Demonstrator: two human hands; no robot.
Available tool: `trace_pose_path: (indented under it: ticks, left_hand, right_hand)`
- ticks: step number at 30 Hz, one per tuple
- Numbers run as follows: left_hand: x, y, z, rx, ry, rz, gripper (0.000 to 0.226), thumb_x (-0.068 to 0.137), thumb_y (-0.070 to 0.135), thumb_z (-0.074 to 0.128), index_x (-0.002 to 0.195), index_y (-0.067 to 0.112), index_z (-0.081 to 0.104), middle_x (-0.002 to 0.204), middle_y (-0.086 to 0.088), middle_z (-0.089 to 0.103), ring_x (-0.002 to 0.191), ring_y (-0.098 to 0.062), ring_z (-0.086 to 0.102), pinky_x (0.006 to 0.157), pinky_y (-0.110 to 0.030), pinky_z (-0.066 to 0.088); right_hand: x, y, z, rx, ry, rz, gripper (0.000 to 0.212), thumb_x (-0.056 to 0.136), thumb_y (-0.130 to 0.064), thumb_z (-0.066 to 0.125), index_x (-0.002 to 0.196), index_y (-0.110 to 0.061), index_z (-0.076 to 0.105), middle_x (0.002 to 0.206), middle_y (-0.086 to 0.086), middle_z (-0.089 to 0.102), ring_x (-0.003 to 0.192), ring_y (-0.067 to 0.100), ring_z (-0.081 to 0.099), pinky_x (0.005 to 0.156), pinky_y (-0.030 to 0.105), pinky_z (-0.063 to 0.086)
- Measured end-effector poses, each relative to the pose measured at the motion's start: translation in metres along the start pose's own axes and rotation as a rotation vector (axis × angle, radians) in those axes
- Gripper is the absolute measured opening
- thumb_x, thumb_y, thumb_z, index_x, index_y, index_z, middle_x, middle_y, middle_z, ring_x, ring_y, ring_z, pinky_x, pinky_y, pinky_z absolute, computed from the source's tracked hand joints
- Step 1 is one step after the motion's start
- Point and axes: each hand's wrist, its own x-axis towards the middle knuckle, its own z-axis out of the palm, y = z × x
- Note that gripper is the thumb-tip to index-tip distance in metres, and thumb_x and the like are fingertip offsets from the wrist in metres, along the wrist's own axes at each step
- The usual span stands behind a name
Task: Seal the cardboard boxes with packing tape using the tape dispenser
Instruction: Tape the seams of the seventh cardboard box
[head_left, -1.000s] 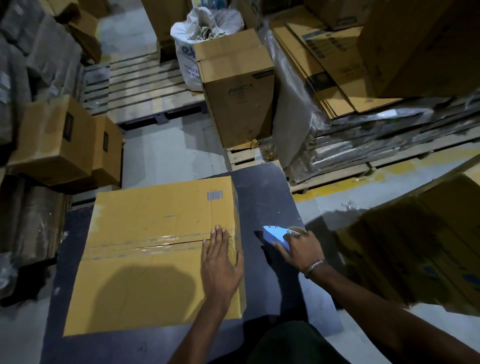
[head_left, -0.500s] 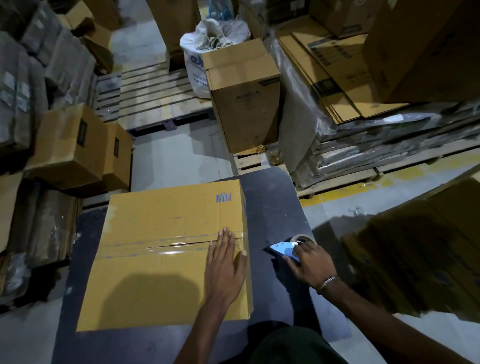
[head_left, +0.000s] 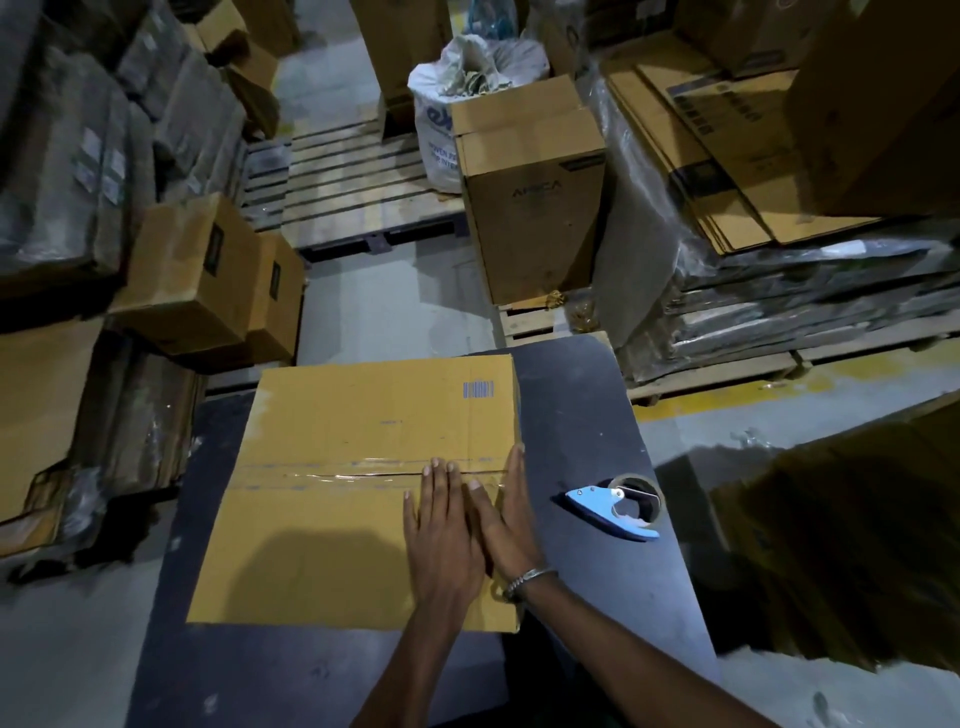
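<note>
The dark table (head_left: 571, 415) serves as the reference surface. A flat-topped cardboard box (head_left: 353, 499) lies on the table and covers most of its left and centre area; a blue barcode (head_left: 478, 389) is printed near the far right corner of the box top. A strip of clear tape (head_left: 332, 470) runs across the box top along the centre seam, from the left edge to the right edge. The left hand (head_left: 441, 525) lies flat on the box top near its right edge, fingers straight and together, fingertips reaching the taped seam; it holds nothing. The right hand (head_left: 506, 512) lies just beside the left hand, touching it, with straight fingers pressed along the right edge of the box at the end of the tape; it holds nothing. A metal bracelet (head_left: 524, 579) sits on the right wrist. The blue tape dispenser (head_left: 615, 506) rests on the bare table surface to the right of the box, apart from both hands.
</note>
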Motion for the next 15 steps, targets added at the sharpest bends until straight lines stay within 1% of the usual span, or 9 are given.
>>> trace_pose_path:
  ticks: [2, 4, 7, 9, 11, 12, 13, 14, 15]
  left_hand:
    - [0.001, -0.001, -0.001, -0.018, -0.011, -0.006, 0.073, 0.099, 0.038, 0.026, 0.165, 0.006, 0.025, 0.174, -0.012, 0.017, 0.162, -0.027, 0.017, 0.127, -0.054, 0.022]
    - [0.001, 0.000, -0.001, -0.031, -0.011, -0.003, 0.072, 0.102, 0.040, 0.024, 0.166, 0.008, 0.026, 0.175, -0.010, 0.017, 0.162, -0.025, 0.016, 0.128, -0.054, 0.021]
    - [0.001, 0.002, -0.001, -0.108, 0.009, -0.044, 0.066, 0.110, 0.046, 0.015, 0.166, 0.014, 0.028, 0.175, -0.003, 0.016, 0.163, -0.017, 0.011, 0.130, -0.050, 0.016]
    - [0.000, 0.004, -0.002, -0.131, 0.017, -0.056, 0.066, 0.111, 0.049, 0.014, 0.166, 0.016, 0.029, 0.175, -0.001, 0.016, 0.163, -0.015, 0.009, 0.131, -0.049, 0.014]
    - [0.000, 0.004, -0.002, -0.118, 0.027, -0.047, 0.064, 0.111, 0.048, 0.018, 0.165, 0.016, 0.030, 0.175, -0.001, 0.017, 0.163, -0.015, 0.010, 0.130, -0.050, 0.014]
    - [0.000, 0.003, -0.003, -0.118, 0.027, -0.047, 0.064, 0.110, 0.046, 0.020, 0.165, 0.015, 0.031, 0.175, -0.002, 0.019, 0.162, -0.016, 0.012, 0.130, -0.050, 0.015]
    - [0.000, 0.003, -0.004, -0.117, 0.025, -0.049, 0.064, 0.109, 0.045, 0.022, 0.165, 0.015, 0.032, 0.174, -0.003, 0.021, 0.162, -0.017, 0.014, 0.130, -0.051, 0.016]
    - [0.000, 0.002, -0.005, -0.115, 0.024, -0.048, 0.064, 0.108, 0.044, 0.023, 0.164, 0.014, 0.033, 0.174, -0.004, 0.023, 0.162, -0.018, 0.017, 0.129, -0.053, 0.017]
    - [0.000, 0.002, -0.007, -0.109, 0.021, -0.033, 0.065, 0.106, 0.043, 0.026, 0.164, 0.014, 0.034, 0.173, -0.005, 0.024, 0.161, -0.020, 0.019, 0.129, -0.054, 0.019]
  right_hand:
    - [0.000, -0.004, 0.000, 0.021, -0.003, -0.011, 0.090, 0.097, -0.071, 0.046, 0.159, -0.045, -0.015, 0.168, -0.026, -0.014, 0.154, -0.008, -0.005, 0.128, 0.029, 0.007]
    - [0.001, -0.001, -0.001, 0.060, -0.022, 0.034, 0.099, 0.096, -0.069, 0.056, 0.162, -0.041, -0.013, 0.170, -0.023, -0.006, 0.155, -0.004, 0.004, 0.127, 0.029, 0.013]
    - [0.008, 0.010, -0.007, 0.275, -0.070, 0.315, 0.113, 0.080, -0.077, 0.071, 0.164, -0.041, 0.005, 0.165, -0.018, 0.026, 0.148, 0.007, 0.034, 0.124, 0.037, 0.029]
    - [0.003, 0.008, -0.021, 0.313, -0.192, 0.368, 0.098, 0.075, -0.082, 0.071, 0.155, -0.047, 0.027, 0.156, -0.023, 0.038, 0.136, 0.003, 0.046, 0.115, 0.031, 0.035]
    - [0.002, 0.004, -0.034, 0.280, -0.209, 0.308, 0.083, 0.079, -0.070, 0.076, 0.144, -0.046, 0.030, 0.143, -0.023, 0.047, 0.118, -0.005, 0.052, 0.100, 0.022, 0.039]
    - [0.003, 0.000, -0.039, 0.259, -0.166, 0.283, 0.090, 0.077, -0.067, 0.079, 0.147, -0.043, 0.028, 0.145, -0.020, 0.046, 0.119, -0.004, 0.051, 0.099, 0.021, 0.040]
    - [0.003, -0.003, -0.040, 0.188, -0.102, 0.257, 0.108, 0.072, -0.070, 0.080, 0.157, -0.035, 0.024, 0.153, -0.016, 0.040, 0.131, 0.002, 0.046, 0.105, 0.023, 0.037]
    - [0.003, -0.007, -0.040, 0.096, -0.037, 0.222, 0.122, 0.069, -0.074, 0.080, 0.164, -0.031, 0.016, 0.164, -0.012, 0.028, 0.144, 0.008, 0.036, 0.113, 0.029, 0.033]
    - [0.002, -0.009, -0.035, 0.031, 0.014, 0.171, 0.125, 0.072, -0.076, 0.077, 0.166, -0.030, 0.007, 0.169, -0.012, 0.016, 0.152, 0.010, 0.025, 0.119, 0.033, 0.027]
